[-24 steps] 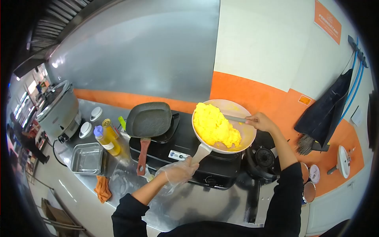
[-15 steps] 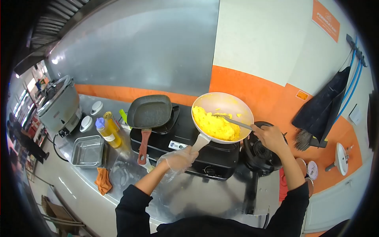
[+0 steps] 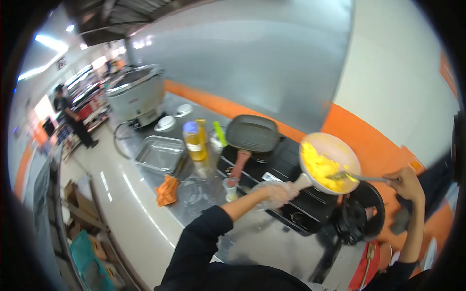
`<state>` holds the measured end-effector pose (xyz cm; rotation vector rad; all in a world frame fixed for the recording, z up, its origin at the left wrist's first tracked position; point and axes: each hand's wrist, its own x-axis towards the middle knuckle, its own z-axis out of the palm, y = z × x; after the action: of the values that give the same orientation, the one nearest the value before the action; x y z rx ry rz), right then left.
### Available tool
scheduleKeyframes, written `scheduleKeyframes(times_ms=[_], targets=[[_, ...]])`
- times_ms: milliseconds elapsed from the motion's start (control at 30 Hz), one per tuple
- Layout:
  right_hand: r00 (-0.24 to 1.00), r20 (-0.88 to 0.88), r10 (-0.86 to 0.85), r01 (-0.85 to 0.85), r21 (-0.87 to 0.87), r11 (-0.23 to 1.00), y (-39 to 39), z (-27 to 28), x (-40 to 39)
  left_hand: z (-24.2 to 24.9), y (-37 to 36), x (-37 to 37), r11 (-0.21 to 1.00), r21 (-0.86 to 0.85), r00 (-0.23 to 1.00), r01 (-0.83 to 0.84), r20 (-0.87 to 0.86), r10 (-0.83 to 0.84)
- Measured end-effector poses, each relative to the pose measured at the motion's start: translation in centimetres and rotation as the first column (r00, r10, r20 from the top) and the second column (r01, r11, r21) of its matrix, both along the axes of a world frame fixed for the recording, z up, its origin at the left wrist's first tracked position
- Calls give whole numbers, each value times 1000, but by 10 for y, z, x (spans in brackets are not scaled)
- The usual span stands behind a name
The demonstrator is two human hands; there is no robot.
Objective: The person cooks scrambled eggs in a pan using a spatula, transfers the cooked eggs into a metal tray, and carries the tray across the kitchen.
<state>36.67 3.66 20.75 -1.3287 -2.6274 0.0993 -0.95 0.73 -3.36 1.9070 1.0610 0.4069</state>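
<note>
My left hand (image 3: 281, 194), in a clear plastic glove, is wrapped round the pale handle of a frying pan (image 3: 343, 149). The pan is tilted over the black stove (image 3: 285, 169), its cream inside facing me. Yellow scrambled egg (image 3: 316, 166) fills its left and lower part. My right hand (image 3: 407, 184), bare, is closed on the grey handle of a spatula (image 3: 365, 178), whose head lies in the egg at the lower right. A dark square grill pan (image 3: 252, 132) with a reddish handle sits on the left burner.
Left of the stove stand an oil bottle (image 3: 195, 145), a glass tray (image 3: 160, 153), an orange cloth (image 3: 167, 190) and a large rice cooker (image 3: 136, 97). A black pot (image 3: 352, 218) is right of the stove. A person (image 3: 73, 116) stands far left.
My view has swung left, so everything sits farther right. The spatula handle has drawn back rightward with my right hand, its head nearer the pan's right rim. Both grips hold.
</note>
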Motion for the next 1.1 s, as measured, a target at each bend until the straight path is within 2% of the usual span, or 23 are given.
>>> scheduleKeyframes(times_ms=[33,100,133,167,233,267,300,333,400,433,467,500,533,567,700,767,800,900,933,967,1033,1067,1100], targets=[[999,24,38,-37,-19,999,6,5,-3,0,0,2,989,-121,996,-83,32,88],[994,89,-62,69,-78,995,22,9,-4,1,-1,7,902,-349,951,-253,81,298],[992,110,66,-59,-63,996,43,5,8,-12,6,6,931,-281,959,-233,93,267],[991,130,44,-30,-108,994,46,11,5,-37,16,1,993,-44,988,-111,104,115],[992,91,83,-69,-140,988,60,3,-4,-97,45,-4,894,426,988,137,12,-157],[994,105,15,4,-180,984,64,0,-9,-71,35,-5,943,-272,905,190,420,-61],[991,122,-61,87,-219,972,67,-4,-12,-42,23,-6,544,-810,735,220,504,454],[990,130,-60,90,-239,967,72,-13,-18,-46,22,-1,753,-657,803,43,471,365],[989,140,-52,81,-210,974,84,-42,-21,-53,22,5,897,-428,865,-110,403,298],[988,148,-47,75,-185,980,86,-53,-25,-56,21,4,910,-408,839,-71,470,276],[988,151,-42,70,-188,980,86,-64,-29,-59,22,3,915,-400,822,-55,503,269],[985,162,-59,68,-46,997,76,-71,-40,-58,20,3,920,-391,804,-38,535,261],[983,167,-79,64,96,993,71,-79,-46,-45,17,4,850,-524,819,-47,467,333],[983,165,-77,63,90,994,70,-88,-47,-32,12,4,760,-647,835,-59,385,392],[970,102,-220,194,214,957,63,-110,-52,-41,24,9,608,-758,790,-236,215,574],[964,139,-228,173,325,930,66,-127,-50,-100,58,14,952,-219,965,-214,102,240],[957,162,-239,156,406,901,69,-146,-43,-89,49,12,994,19,994,-110,32,109],[934,176,-312,197,475,858,36,-133,-55,-74,38,5,993,109,999,-38,4,38],[933,168,-317,207,469,858,28,-121,-53,20,-12,6,885,-367,958,-287,-88,274],[948,105,-300,222,458,861,11,-104,-54,9,-11,2,887,-386,963,-252,-9,269],[917,151,-370,289,388,875,-10,-71,-58,3,-7,-4,911,-295,958,-288,-95,272],[924,119,-363,297,373,879,-13,-64,-55,9,-7,-4,936,-304,983,-180,-14,184],[933,85,-350,300,355,886,-15,-61,-51,9,-9,0,872,-392,949,-295,-16,314]])
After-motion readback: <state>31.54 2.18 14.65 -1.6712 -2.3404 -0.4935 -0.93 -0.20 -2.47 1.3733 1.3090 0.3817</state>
